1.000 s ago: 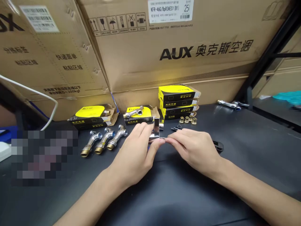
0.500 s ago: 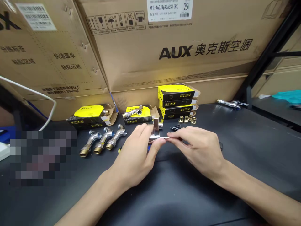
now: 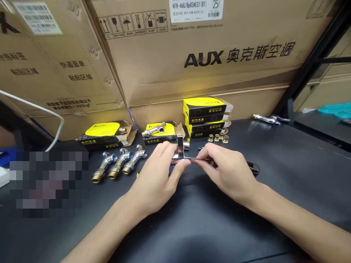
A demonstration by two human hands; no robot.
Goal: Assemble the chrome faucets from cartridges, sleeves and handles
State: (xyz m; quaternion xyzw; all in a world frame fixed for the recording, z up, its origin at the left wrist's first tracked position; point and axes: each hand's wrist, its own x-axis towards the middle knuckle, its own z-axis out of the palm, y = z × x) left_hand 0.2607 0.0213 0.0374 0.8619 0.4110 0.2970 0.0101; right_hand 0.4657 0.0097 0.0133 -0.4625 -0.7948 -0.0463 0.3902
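Observation:
My left hand (image 3: 157, 175) is closed around a shiny chrome fitting (image 3: 180, 147) with a flat upright arm. Most of the fitting is hidden by my fingers. Thumb and fingertips of my right hand (image 3: 226, 170) are pinched on a thin metal bar (image 3: 193, 158), which meets the fitting beside my left thumb. What kind of bar it is, I cannot make out. Past the right hand, a black object (image 3: 253, 168) shows partly behind the wrist. Another chrome part (image 3: 186, 145) lies just behind the left fingers.
Three chrome angled fittings (image 3: 122, 162) with brass threads stand at left. Yellow-black boxes (image 3: 204, 118) are stacked at the back; another (image 3: 159, 138) bears a chrome valve (image 3: 155, 130). Several brass fittings (image 3: 216, 138) stand before the stack. A chrome faucet part (image 3: 267, 119) lies far right.
The right hand has shifted slightly left and turned, exposing more of the black object beside it. The left hand still grips the chrome fitting. The view has shifted slightly.

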